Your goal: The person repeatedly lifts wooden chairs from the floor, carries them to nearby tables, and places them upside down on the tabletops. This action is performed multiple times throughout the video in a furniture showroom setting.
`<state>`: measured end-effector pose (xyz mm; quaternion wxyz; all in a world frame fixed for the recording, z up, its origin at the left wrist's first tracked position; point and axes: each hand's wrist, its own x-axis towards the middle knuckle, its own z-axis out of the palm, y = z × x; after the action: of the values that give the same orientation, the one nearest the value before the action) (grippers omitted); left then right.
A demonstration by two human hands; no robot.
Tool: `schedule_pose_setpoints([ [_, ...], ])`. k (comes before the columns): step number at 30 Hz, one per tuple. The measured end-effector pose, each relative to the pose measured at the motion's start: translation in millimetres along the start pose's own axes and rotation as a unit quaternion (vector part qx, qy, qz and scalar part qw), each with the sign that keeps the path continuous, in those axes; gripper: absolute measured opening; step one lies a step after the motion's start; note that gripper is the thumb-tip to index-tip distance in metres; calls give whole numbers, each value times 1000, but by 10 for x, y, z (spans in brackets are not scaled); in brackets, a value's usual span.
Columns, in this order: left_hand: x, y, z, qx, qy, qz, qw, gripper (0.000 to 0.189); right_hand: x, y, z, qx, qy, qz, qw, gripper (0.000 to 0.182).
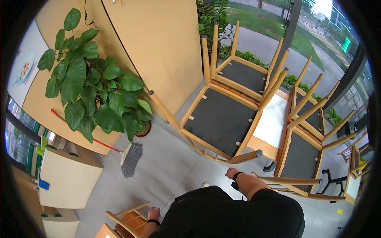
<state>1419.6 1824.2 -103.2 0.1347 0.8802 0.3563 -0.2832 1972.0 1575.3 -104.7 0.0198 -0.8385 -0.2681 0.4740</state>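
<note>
My left hand [154,213], with a black band at the wrist, hangs beside a wooden chair [131,221] with a brown seat. I cannot tell whether they touch, or whether its fingers are closed. My right hand [231,172], also banded, is held with its fingers curled and nothing visible in it. Nearest to it is an upturned wooden chair [221,119] with a black underside. More upturned chairs [300,157] rest on the table [269,122], legs up. A grey mop [132,160] with a red handle stands on the floor ahead to the left.
A large leafy potted plant [98,92] stands by the beige wall panel [160,50], partly covering the mop handle. Pale cabinets [70,178] are at the left. Behind the upturned chairs is a glass window [253,35]. A yellow marker [339,211] lies on the grey tiled floor [172,151].
</note>
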Motion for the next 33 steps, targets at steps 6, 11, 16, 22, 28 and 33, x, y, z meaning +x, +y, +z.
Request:
schedule_pose_setpoints([
  [6, 480, 235, -961, 26, -30, 100, 994, 20, -248, 349, 123, 97, 12, 29, 995, 30],
  [11, 1117, 250, -1230, 56, -186, 135, 972, 23, -566, 941, 556, 115, 13, 144, 983, 30],
  [16, 2156, 357, -1377, -11, -150, 226, 963, 21, -1020, 997, 768, 249, 15, 305, 919, 27],
  [22, 2290, 1712, -3275, -211, -223, 278, 910, 30, -1539, 45, 428, 427, 59, 316, 845, 25],
  [28, 2242, 2385, -4131, -238, -261, 482, 802, 38, -1505, -562, 88, 448, 198, 216, 845, 35],
  [33, 1924, 2856, -4446, -291, -317, 547, 718, 35, -1591, -655, 270, 478, 218, 238, 817, 45],
])
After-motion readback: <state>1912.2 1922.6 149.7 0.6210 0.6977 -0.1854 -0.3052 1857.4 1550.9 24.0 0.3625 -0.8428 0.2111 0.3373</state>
